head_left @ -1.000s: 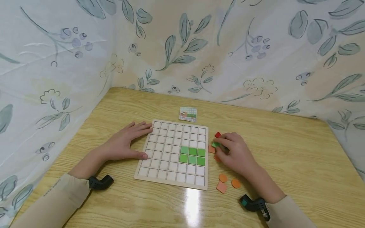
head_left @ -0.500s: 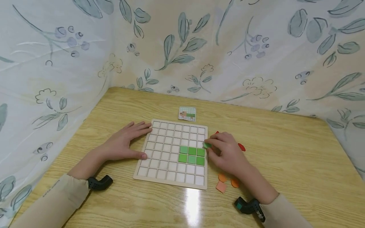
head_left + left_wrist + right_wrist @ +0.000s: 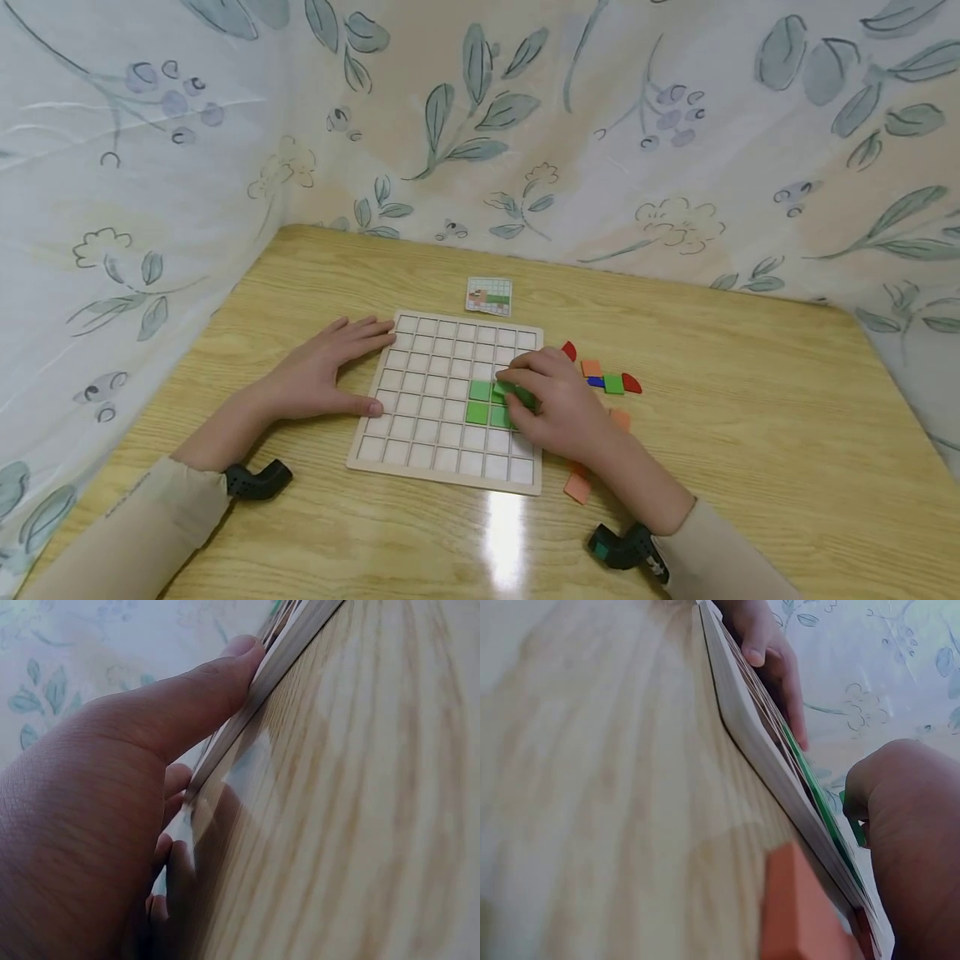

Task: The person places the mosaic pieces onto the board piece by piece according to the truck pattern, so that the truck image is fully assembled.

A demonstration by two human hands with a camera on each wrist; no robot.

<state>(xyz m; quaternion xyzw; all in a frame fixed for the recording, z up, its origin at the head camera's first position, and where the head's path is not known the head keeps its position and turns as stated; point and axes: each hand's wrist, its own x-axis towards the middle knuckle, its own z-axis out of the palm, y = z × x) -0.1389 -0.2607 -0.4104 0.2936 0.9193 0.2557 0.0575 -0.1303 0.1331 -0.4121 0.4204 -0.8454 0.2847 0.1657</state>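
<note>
while left hand (image 3: 318, 377) stays | right hand (image 3: 558, 402) moved over board (image 3: 442, 478) | tile (image 3: 502, 389) seemingly pinched

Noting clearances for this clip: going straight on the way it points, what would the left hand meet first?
Likely the grid board: the left hand has its fingertips at the left rim, and its thumb appears to touch it. Whether they would butt against it or slide over is unclear.

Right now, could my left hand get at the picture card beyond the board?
Likely yes: your left hand touches the board, nothing covers the picture card, and only the board's flat corner lies between.
</note>
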